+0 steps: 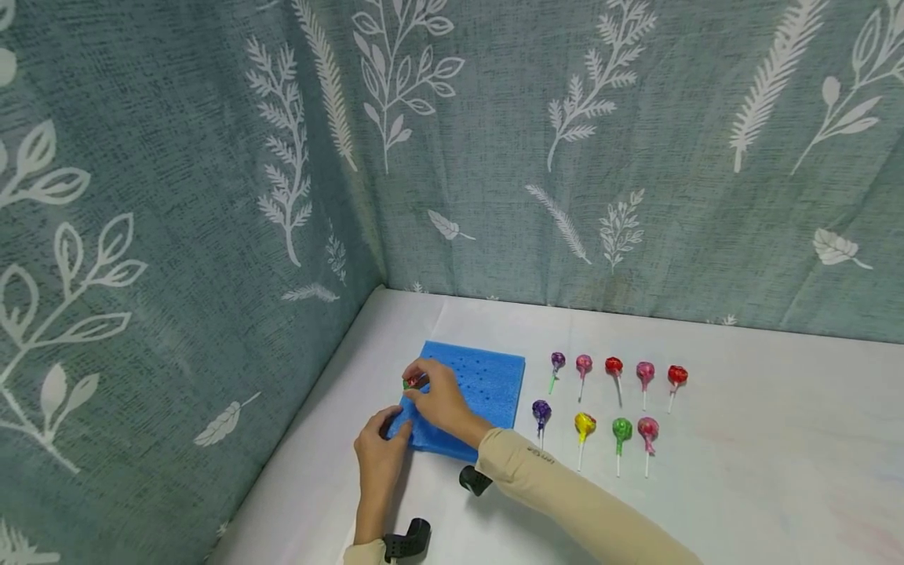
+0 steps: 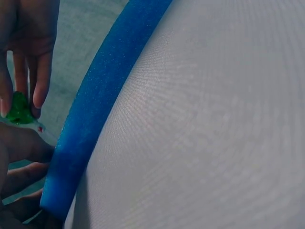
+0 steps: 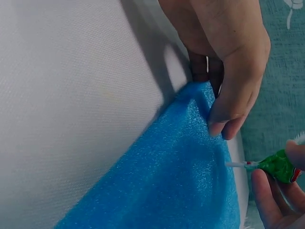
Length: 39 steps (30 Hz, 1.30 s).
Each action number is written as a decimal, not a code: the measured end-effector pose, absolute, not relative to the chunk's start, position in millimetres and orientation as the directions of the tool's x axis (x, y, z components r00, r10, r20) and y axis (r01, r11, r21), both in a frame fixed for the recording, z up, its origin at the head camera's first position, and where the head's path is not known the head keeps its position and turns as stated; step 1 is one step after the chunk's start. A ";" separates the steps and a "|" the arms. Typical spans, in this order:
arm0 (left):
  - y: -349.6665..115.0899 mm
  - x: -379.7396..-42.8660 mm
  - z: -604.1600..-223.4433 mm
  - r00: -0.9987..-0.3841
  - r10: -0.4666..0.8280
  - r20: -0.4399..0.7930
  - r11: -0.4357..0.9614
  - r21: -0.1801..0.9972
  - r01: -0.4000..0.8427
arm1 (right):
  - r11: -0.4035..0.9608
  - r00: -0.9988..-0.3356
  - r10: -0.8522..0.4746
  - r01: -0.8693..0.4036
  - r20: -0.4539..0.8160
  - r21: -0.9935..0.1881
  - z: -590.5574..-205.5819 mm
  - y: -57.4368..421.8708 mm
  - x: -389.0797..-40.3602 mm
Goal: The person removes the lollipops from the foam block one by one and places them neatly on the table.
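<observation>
A blue foam board [image 1: 504, 384] with small dark holes in its top lies on the white table. My right hand [image 1: 441, 396] reaches across it and pinches a green-wrapped lollipop [image 3: 281, 167] by its head. The white stick points at the board near its left edge; whether the tip has entered the foam I cannot tell. At the near left corner, my left hand [image 1: 381, 449] grips the foam between thumb and fingers. In the left wrist view, the board's side [image 2: 95, 100] shows, and the lollipop's green wrapper [image 2: 20, 109] is partly covered by right-hand fingers.
Right of the board lie two rows of lollipops, among them a purple one [image 1: 541, 410], a yellow one [image 1: 585, 424], a green one [image 1: 621, 429] and a red one [image 1: 677, 375]. A leaf-patterned curtain [image 1: 494, 157] borders the table [image 1: 763, 439] behind and at left.
</observation>
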<state>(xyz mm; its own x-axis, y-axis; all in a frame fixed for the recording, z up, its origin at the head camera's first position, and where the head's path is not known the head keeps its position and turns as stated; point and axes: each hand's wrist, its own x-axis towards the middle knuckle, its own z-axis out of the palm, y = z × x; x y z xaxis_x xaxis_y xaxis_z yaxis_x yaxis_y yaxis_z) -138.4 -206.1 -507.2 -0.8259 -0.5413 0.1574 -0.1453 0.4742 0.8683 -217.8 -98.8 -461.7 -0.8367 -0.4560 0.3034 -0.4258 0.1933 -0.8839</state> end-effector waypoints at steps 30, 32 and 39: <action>-203.5 -138.4 -510.6 -0.835 -0.527 0.156 0.478 0.867 -0.139 | 0.055 -0.838 -0.416 -0.412 0.354 -0.910 -406.6 -29.5 -205.5; -204.2 -138.5 -510.2 -0.837 -0.524 0.158 0.480 0.867 -0.137 | 0.050 -0.845 -0.407 -0.399 0.347 -0.915 -405.8 -23.3 -205.0; -207.1 -138.5 -508.5 -0.833 -0.532 0.155 0.471 0.871 -0.138 | 0.055 -0.876 -0.374 -0.348 0.304 -0.936 -401.8 0.9 -202.8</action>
